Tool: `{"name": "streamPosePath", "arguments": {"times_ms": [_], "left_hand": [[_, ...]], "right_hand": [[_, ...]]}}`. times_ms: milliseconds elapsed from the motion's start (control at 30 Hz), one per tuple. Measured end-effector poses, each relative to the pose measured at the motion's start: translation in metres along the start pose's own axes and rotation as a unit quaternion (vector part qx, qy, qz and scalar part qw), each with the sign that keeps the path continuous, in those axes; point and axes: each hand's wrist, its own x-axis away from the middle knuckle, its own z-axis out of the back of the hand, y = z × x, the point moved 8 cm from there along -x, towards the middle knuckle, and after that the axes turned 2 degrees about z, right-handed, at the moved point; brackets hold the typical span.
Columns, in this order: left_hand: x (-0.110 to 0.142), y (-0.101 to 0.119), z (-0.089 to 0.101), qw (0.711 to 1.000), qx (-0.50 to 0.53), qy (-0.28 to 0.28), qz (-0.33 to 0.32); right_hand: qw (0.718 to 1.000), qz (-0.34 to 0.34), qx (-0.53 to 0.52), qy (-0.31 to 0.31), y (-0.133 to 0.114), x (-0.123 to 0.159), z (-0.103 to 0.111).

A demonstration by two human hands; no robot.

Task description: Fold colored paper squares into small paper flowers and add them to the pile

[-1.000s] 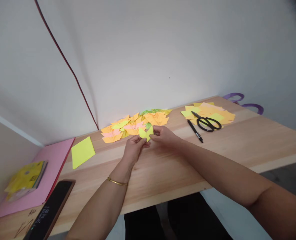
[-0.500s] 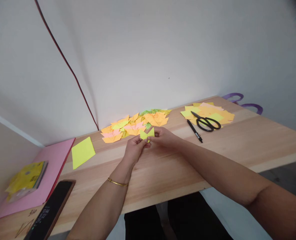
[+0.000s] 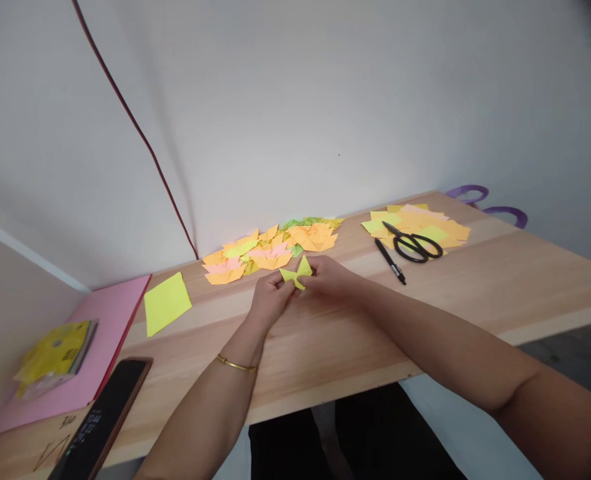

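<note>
Both hands meet over the middle of the wooden table (image 3: 325,340) and pinch a small folded yellow-green paper piece (image 3: 298,273) with two pointed tips sticking up. My left hand (image 3: 270,300), with a gold bangle on its wrist, grips the piece's left side. My right hand (image 3: 328,277) has its fingers closed on the right side. Just beyond the hands lies a spread of several folded orange, pink and green paper shapes (image 3: 270,250).
A flat yellow-green square sheet (image 3: 166,303) lies to the left, beside a pink folder (image 3: 90,353) bearing a yellow packet (image 3: 52,353). A dark phone (image 3: 100,420) rests at the near left edge. To the right are a black pen (image 3: 390,261), black scissors (image 3: 415,243) on loose yellow sheets (image 3: 442,227), and purple rings (image 3: 505,213).
The folded piece has tipped and been lowered slightly between the fingers, its points now angled differently. Both hands stayed in nearly the same spot.
</note>
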Motion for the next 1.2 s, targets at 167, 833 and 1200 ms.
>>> {"name": "streamPosePath", "arguments": {"times_ms": [167, 833, 1200], "left_hand": [[-0.002, -0.003, 0.003, 0.994, 0.107, -0.004, 0.015], [-0.001, -0.006, -0.004, 0.992, 0.121, -0.023, 0.034], [-0.004, -0.012, 0.000, 0.988, 0.145, -0.008, 0.047]], "right_hand": [[0.999, -0.019, -0.010, 0.042, 0.008, -0.003, 0.010], [0.994, -0.053, -0.026, 0.088, 0.019, -0.003, 0.023], [0.991, -0.050, -0.006, 0.125, 0.019, -0.003, 0.031]]}}
